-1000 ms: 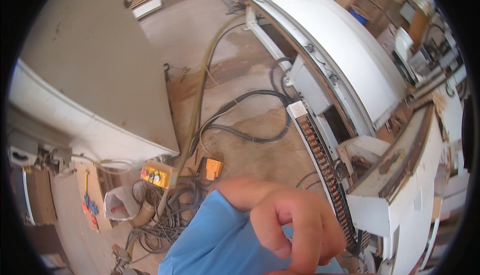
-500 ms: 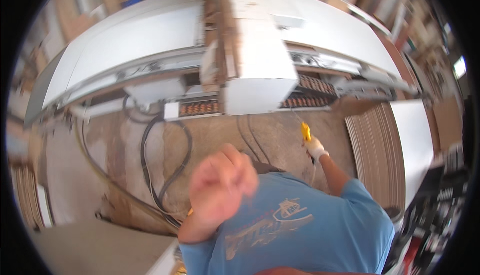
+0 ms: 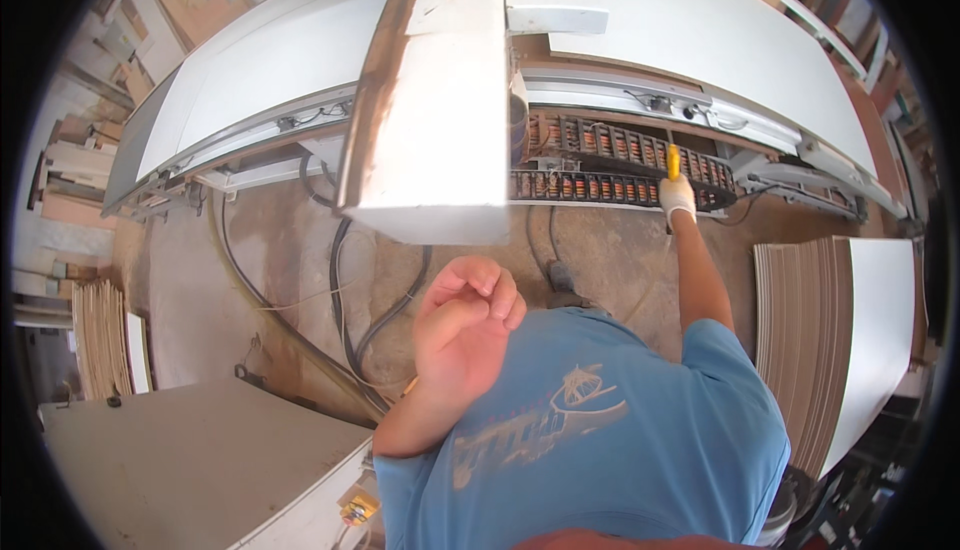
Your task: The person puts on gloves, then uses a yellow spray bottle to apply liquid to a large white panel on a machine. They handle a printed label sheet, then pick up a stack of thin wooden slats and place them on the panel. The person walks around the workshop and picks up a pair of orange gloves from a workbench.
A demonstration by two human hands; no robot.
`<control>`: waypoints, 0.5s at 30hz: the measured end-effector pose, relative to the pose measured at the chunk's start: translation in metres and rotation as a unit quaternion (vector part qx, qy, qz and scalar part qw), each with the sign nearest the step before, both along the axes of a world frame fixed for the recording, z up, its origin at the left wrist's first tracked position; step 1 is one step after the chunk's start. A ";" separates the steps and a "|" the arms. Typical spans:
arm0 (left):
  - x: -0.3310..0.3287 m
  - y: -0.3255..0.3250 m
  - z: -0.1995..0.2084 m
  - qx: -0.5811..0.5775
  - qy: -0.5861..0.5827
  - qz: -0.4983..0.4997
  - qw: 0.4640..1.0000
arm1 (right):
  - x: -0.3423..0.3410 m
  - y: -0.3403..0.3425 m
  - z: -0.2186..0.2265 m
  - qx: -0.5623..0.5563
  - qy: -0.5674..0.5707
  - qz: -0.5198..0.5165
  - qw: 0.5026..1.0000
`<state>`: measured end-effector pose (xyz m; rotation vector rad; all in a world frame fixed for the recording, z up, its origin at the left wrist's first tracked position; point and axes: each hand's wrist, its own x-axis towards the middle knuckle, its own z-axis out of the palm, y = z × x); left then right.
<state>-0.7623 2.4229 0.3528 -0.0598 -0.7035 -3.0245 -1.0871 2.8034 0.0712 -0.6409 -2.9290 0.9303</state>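
A: It's a workshop with a dusty concrete floor (image 3: 260, 280), pale brown and scuffed, and black hoses and cables (image 3: 345, 290) looping across it.

B: And the big white shape across the top?

A: A long machine with smooth white curved panels (image 3: 270, 80). A boxy white metal housing (image 3: 440, 100), its left edge rusty, juts from it toward the person. Beside that runs a black cable chain (image 3: 610, 165) — ribbed links with orange wires showing through.

B: Where are the hands?

A: The left hand (image 3: 465, 335) is bare, raised just in front of the chest over a blue T-shirt (image 3: 600, 440) with a faded print. Its fingers are curled loosely inward, a narrow half-closed shape, and it holds nothing. The floor and cables lie below and beyond it.

B: The right one?

A: The right hand (image 3: 677, 197) wears a white knit glove and is stretched out on a straight arm, well away from the left. It's closed around a small yellow tool (image 3: 674, 162), a short stubby handle sticking up past the knuckles, right at the cable chain.

B: What is to the right of that arm?

A: A stack of thin brown boards (image 3: 800, 340), edges layered like pages, with a white-faced panel (image 3: 880, 330) on top. Left of the bare hand, low down, sits a flat grey-white cabinet top (image 3: 190, 460).
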 end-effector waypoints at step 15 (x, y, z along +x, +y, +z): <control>-0.218 0.155 0.070 0.144 0.281 -0.115 0.942 | -0.176 -0.044 -0.053 -0.022 -0.109 0.207 0.972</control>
